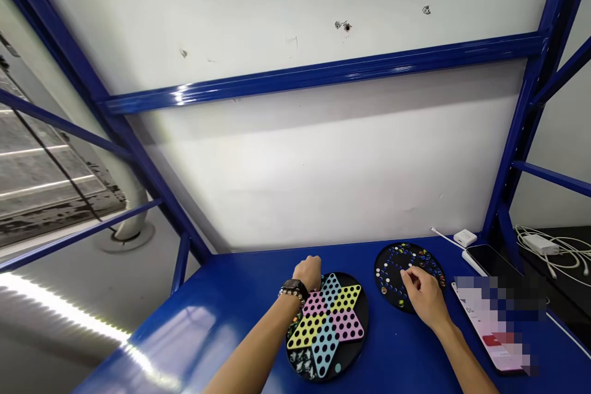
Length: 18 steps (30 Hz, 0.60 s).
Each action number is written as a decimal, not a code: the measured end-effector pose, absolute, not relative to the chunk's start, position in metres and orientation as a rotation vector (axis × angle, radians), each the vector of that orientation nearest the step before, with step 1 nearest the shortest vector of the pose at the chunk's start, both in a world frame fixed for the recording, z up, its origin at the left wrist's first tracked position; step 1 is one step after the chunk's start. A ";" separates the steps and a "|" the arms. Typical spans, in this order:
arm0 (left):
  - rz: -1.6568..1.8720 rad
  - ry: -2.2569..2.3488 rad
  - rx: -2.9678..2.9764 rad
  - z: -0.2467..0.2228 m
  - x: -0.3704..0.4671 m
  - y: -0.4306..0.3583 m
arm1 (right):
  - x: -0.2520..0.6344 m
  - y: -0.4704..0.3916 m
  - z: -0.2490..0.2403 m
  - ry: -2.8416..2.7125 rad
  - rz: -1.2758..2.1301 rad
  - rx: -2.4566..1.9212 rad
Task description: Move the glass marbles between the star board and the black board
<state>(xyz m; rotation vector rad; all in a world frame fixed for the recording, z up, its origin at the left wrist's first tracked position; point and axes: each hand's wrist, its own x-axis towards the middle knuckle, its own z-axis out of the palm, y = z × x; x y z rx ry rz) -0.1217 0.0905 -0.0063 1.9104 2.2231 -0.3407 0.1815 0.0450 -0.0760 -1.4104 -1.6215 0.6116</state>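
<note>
A round black Chinese checkers board (351,348) with a pink, yellow and blue star lies on the blue table. My left hand (308,272), with a watch and beaded bracelet on its wrist, is closed at the board's upper left edge; its fingertips are hidden. Clear or whitish marbles (302,362) sit in the board's lower left section. To the right lies a round black piece (398,271), dotted with blue, white and coloured marbles. Over its lower right part, my right hand (423,295) is closed in a pinch. Anything between its fingertips is too small to make out.
A phone (484,329) with a lit, partly blurred screen lies right of my right hand. Behind it are a dark device (494,258), a white charger (465,237) and cables. Blue metal posts and a crossbar (323,74) frame the white wall.
</note>
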 end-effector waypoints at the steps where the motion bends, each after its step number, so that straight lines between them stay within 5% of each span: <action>1: -0.325 2.219 1.900 -0.005 -0.123 0.090 | 0.181 0.045 -0.076 -1.626 0.606 -1.408; 12: -0.116 2.075 1.698 0.007 -0.146 0.087 | 0.178 0.042 -0.076 -1.576 0.696 -1.382; 18: 0.218 1.975 1.744 0.039 -0.152 0.082 | 0.159 0.048 -0.075 -1.121 1.234 -1.200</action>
